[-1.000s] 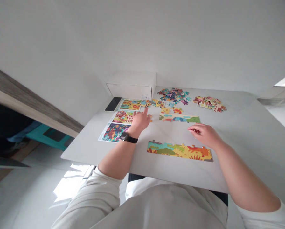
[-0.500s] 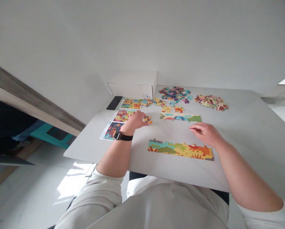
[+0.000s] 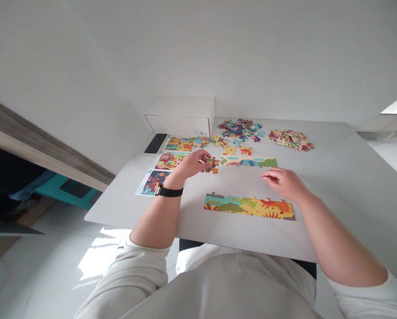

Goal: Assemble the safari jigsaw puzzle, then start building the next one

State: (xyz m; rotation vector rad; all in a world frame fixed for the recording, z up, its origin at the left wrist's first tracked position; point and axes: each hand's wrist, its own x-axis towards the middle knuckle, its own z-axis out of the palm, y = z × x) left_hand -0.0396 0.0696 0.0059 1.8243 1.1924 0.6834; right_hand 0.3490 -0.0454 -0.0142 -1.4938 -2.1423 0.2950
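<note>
Fingers of the left hand are pinching a puzzle piece and holding it just left of the assembled strip. A second ago that hand was reaching among the loose pieces behind the strip; now it is carrying one away, so the pick looks finished. In front of the strip, the right hand is resting on the counter, fingers loosely curled; whether they are gripping anything, I cannot tell.

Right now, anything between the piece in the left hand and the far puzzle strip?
Nothing visible. The left hand holds the piece close beside the end of the far strip; loose pieces lie beyond it.
</note>
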